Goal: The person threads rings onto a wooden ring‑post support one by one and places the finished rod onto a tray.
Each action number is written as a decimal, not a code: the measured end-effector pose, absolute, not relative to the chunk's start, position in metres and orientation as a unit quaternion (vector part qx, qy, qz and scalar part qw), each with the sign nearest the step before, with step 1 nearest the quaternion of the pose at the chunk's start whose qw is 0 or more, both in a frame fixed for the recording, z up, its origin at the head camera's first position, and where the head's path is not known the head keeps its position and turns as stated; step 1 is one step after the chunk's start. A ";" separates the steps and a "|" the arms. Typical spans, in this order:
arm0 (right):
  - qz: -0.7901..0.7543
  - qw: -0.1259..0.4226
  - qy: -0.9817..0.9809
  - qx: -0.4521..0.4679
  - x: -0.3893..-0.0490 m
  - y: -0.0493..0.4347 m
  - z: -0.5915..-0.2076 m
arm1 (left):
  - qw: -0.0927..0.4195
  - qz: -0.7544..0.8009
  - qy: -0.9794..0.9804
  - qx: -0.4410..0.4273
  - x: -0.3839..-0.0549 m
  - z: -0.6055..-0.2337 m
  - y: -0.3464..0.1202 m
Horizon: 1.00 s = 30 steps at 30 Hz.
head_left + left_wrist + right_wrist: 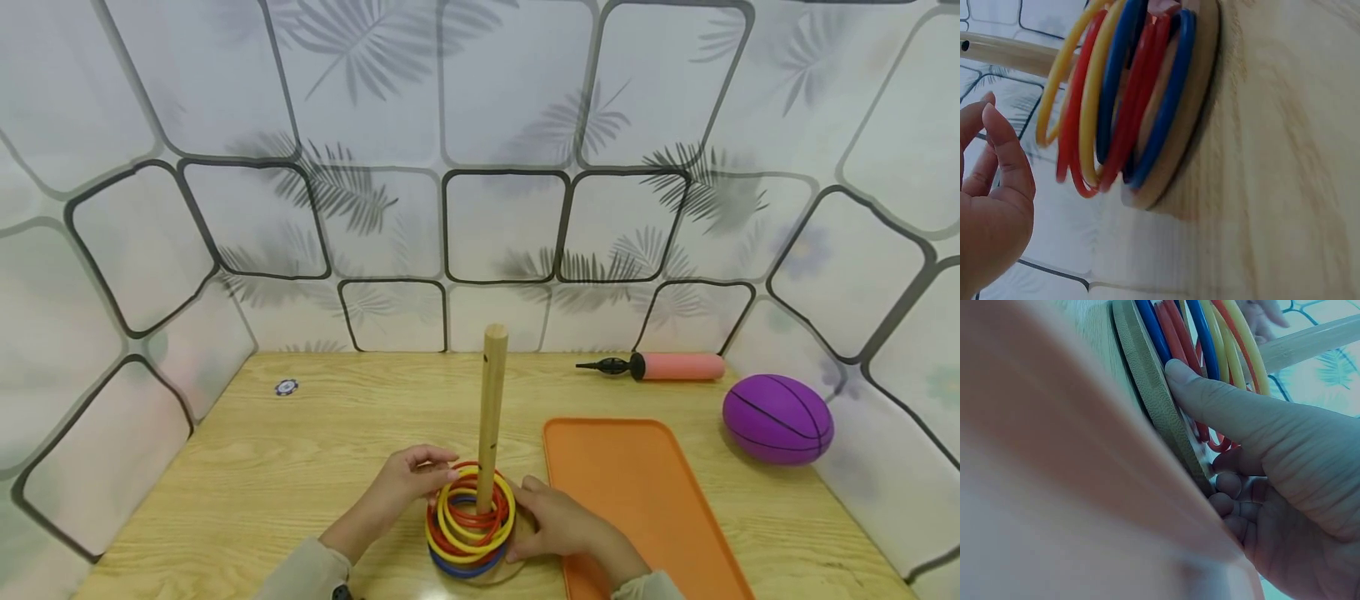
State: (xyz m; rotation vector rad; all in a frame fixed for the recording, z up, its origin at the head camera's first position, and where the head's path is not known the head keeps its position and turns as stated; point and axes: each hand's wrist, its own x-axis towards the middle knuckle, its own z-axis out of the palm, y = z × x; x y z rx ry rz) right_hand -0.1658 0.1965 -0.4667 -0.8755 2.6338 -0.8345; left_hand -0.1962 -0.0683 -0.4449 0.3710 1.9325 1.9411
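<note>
A wooden peg [491, 400] stands upright on a round wooden base [527, 527], with several red, yellow and blue rings stacked loosely around its foot. At the bottom of the pile lies a blue ring [1175, 100]; a yellow ring [1044, 119] is topmost. My right hand [558, 521] holds the base from the right, thumb along its near side beside the lowest rings and the other fingers curled at its edge. On the left of the pile, my left hand [405, 483] hovers with thumb and forefinger close together and nothing between them.
An orange tray [622, 467] lies right of the base, partly under my right forearm. Farther right sits a purple ball [778, 419]. A pink hand pump [681, 367] lies along the back edge, and a small patterned disc [286, 387] at the back left. Patterned curtains surround the table.
</note>
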 end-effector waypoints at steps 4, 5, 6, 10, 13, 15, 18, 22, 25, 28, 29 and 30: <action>-0.280 0.107 0.903 -0.308 -0.165 0.197 -0.467 | 0.180 0.691 0.679 0.170 -0.195 -0.434 -0.063; -0.280 0.105 0.903 -0.309 -0.165 0.198 -0.467 | 0.175 0.691 0.677 0.183 -0.195 -0.430 -0.061; -0.279 0.103 0.903 -0.310 -0.165 0.198 -0.467 | 0.170 0.691 0.674 0.197 -0.194 -0.426 -0.058; -0.282 0.097 0.902 -0.313 -0.165 0.199 -0.468 | 0.163 0.696 0.652 0.254 -0.191 -0.413 -0.047; -0.279 0.093 0.902 -0.316 -0.166 0.198 -0.469 | 0.170 0.698 0.639 0.276 -0.189 -0.405 -0.039; -0.279 0.097 0.902 -0.314 -0.165 0.198 -0.470 | 0.176 0.701 0.635 0.274 -0.188 -0.403 -0.036; -0.282 0.106 0.902 -0.309 -0.165 0.197 -0.472 | 0.189 0.709 0.629 0.257 -0.187 -0.402 -0.034; -0.286 0.110 0.902 -0.304 -0.165 0.196 -0.473 | 0.186 0.716 0.625 0.249 -0.187 -0.402 -0.032; -0.283 0.109 0.903 -0.304 -0.166 0.197 -0.473 | 0.174 0.715 0.630 0.248 -0.188 -0.402 -0.031; -0.280 0.108 0.905 -0.302 -0.167 0.198 -0.473 | 0.161 0.708 0.640 0.250 -0.190 -0.401 -0.030; -0.278 0.109 0.906 -0.301 -0.167 0.198 -0.473 | 0.159 0.705 0.644 0.249 -0.191 -0.401 -0.030; -0.278 0.109 0.906 -0.300 -0.167 0.198 -0.472 | 0.157 0.703 0.647 0.250 -0.191 -0.401 -0.030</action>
